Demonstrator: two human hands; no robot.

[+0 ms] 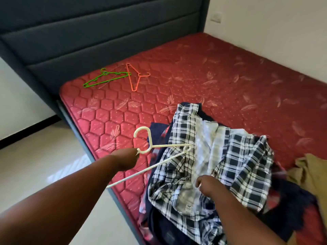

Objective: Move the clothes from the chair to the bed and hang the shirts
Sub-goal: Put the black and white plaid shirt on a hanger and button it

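A navy-and-white checked shirt (235, 156) lies spread, inside up, on a heap of dark clothes (292, 206) at the near edge of the red mattress (212, 76). My left hand (123, 160) grips a cream plastic hanger (150, 147) near its hook; one hanger arm pokes into the shirt's collar area. My right hand (207, 184) pinches the shirt fabric near the collar label. A tan garment (309, 174) lies at the right edge of the heap.
A green hanger (106, 77) and an orange hanger (135, 76) lie near the grey padded headboard (88, 32). Pale tiled floor (35, 165) runs along the bed's left side. A white wall with a socket (216, 16) stands behind.
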